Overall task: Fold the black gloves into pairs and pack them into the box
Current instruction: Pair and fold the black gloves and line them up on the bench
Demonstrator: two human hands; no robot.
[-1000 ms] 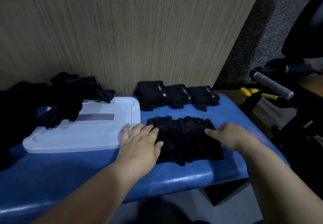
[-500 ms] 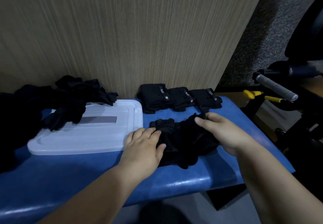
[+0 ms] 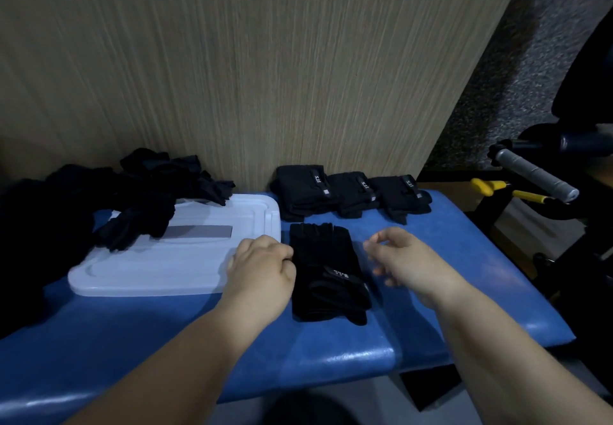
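A black glove pair (image 3: 326, 272) lies stacked in front of me on the blue padded bench (image 3: 464, 258), fingers pointing away from me. My left hand (image 3: 262, 265) is at its left edge, fingers curled and pinching that edge. My right hand (image 3: 408, 258) hovers just right of the gloves, blurred, with loose spread fingers and nothing in them. Three folded pairs (image 3: 355, 192) sit in a row by the wall. A heap of loose black gloves (image 3: 149, 192) lies at the back left, partly on a white plastic lid (image 3: 172, 265). No box is in sight.
A wood-grain wall panel (image 3: 265, 76) stands right behind the bench. To the right, off the bench, are a grey-gripped handle (image 3: 537, 175), yellow-handled tools (image 3: 497, 189) and dark equipment. The bench's front edge runs just below my forearms.
The two gloves lay side by side; my right hand flipped the right one over onto the left one and let go. My left hand slid from on top to the left edge.
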